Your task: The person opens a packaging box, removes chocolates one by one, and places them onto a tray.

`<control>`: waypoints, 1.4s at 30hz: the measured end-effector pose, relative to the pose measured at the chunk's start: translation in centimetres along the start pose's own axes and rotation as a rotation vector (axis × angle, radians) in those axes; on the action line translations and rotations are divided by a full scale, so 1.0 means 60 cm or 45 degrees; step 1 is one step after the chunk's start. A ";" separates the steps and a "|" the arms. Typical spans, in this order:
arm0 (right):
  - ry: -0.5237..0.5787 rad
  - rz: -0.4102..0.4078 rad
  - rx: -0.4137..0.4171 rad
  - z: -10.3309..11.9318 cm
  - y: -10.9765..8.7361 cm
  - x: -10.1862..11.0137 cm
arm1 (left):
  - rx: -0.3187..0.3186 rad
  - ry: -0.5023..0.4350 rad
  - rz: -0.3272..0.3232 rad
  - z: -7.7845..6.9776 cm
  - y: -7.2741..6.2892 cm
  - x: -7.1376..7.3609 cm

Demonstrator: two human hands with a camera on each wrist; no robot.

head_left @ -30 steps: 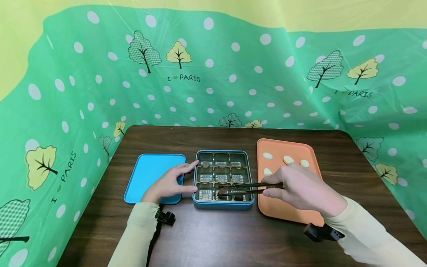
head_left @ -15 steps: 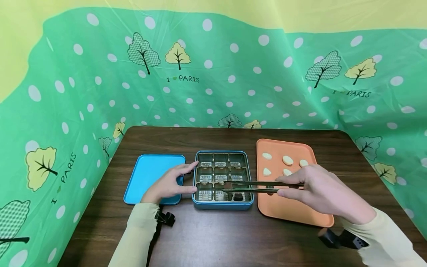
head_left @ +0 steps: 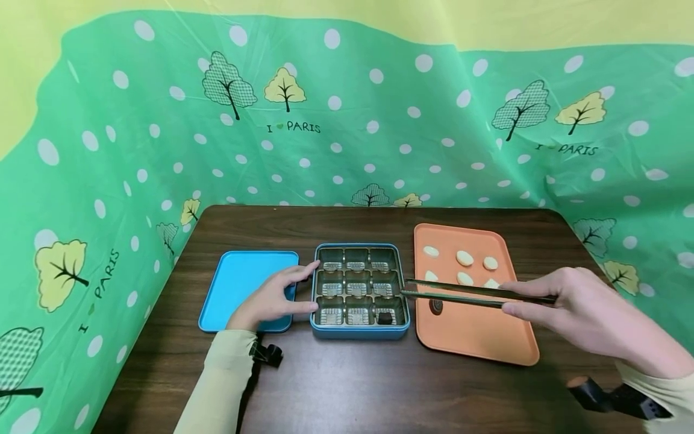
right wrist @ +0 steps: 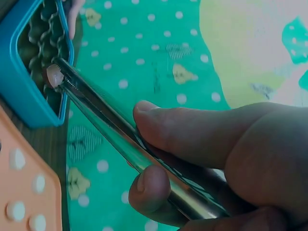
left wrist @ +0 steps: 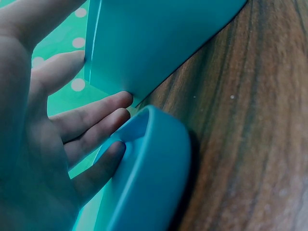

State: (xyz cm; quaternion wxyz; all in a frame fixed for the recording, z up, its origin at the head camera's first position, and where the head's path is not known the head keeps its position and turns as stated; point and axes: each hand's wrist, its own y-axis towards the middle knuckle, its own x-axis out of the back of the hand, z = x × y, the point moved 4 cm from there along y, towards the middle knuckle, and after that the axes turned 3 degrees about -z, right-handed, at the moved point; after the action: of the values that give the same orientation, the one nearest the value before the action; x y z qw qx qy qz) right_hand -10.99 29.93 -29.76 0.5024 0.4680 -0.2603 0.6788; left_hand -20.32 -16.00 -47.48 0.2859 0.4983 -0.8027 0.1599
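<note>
In the head view my left hand [head_left: 273,296] spreads its thumb and fingers against the left side of a blue box [head_left: 360,332] with a divided insert. Its fingers look mostly straight in the left wrist view, beside the box wall [left wrist: 144,38]. My right hand [head_left: 582,313] grips long metal tongs [head_left: 461,289], whose tips reach the box's right rim. A dark piece [head_left: 385,317] lies in the front right compartment. In the right wrist view a small brown and pale piece [right wrist: 55,75] shows right at the tips of the tongs [right wrist: 130,139].
Right of the box is an orange tray [head_left: 477,343] bearing several pale oval pieces [head_left: 464,258] and a dark oval piece [head_left: 436,306]. A blue lid [head_left: 238,289] lies at the left, partly under my left hand. Green patterned cloth [head_left: 336,150] hangs behind the table [head_left: 336,386].
My right hand has moved right with the tongs, from over the front middle compartment to the box's right rim, uncovering more of the compartments and tray. The left hand stays at the box.
</note>
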 end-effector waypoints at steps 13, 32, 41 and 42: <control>-0.187 0.033 -0.222 -0.086 -0.052 0.011 | 0.006 0.001 0.003 0.004 0.000 0.000; -0.230 0.194 -0.387 -0.135 -0.079 0.001 | 0.022 0.001 -0.012 0.001 -0.003 0.000; -0.225 0.198 -0.406 -0.140 -0.079 -0.002 | 0.006 -0.002 -0.007 -0.002 -0.002 0.000; -0.230 0.192 -0.406 -0.139 -0.079 -0.001 | 0.004 -0.002 -0.009 -0.002 -0.002 0.000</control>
State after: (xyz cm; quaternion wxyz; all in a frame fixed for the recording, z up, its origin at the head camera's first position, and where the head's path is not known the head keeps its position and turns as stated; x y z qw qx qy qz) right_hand -9.70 38.47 -33.94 0.4926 0.4207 -0.4429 0.6198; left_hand -20.16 -16.02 -47.37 0.2851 0.5018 -0.8009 0.1596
